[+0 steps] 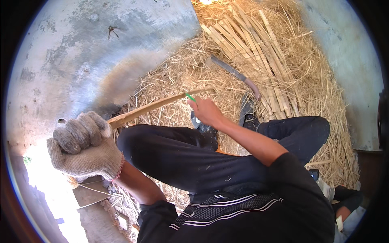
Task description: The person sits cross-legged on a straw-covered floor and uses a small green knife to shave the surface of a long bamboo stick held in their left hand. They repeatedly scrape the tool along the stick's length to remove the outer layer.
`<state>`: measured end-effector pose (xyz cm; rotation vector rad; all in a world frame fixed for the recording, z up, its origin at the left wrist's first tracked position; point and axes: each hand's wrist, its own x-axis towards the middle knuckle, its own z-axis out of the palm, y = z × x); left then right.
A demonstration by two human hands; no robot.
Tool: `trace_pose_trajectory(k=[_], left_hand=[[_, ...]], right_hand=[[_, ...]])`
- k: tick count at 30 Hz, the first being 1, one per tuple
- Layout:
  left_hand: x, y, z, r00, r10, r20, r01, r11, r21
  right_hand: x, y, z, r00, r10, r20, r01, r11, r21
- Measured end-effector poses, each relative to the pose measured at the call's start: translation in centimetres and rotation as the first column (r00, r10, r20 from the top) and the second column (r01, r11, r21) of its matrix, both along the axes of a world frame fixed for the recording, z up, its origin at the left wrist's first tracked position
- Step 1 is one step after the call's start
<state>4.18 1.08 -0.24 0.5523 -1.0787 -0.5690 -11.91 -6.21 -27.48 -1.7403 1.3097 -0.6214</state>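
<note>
My left hand [83,148], in a grey knitted glove, is closed around the thick end of a long bamboo strip [150,107]. The strip slants up over my knee, and its thin far end reaches above the straw. My bare right hand [207,112] is closed near that far end, with a thin green piece [190,97] sticking out of the fingers across the strip. The rest of the green piece is hidden in the hand, so its kind does not show.
A curved blade with a brown handle [252,87] lies beyond my feet, beside a pile of split bamboo strips [259,48]. Loose straw [174,73] covers the floor. A worn wall [101,52] rises at left. Another person's arm [343,212] shows at lower right.
</note>
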Motion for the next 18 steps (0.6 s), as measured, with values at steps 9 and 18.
trace_pose_trajectory(k=[9, 18], left_hand=[[0.0, -0.1, 0.0, 0.999, -0.014, -0.032, 0.013, 0.999, -0.036], [-1.0, 0.3, 0.2, 0.999, 0.026, -0.040, -0.026, 1.000, 0.000]], right_hand=[[-0.6, -0.9, 1.2, 0.977, 0.111, -0.184, -0.115, 0.993, -0.016], [-2.7, -1.7, -5.0, 0.971, -0.022, -0.237, 0.044, 0.995, 0.090]])
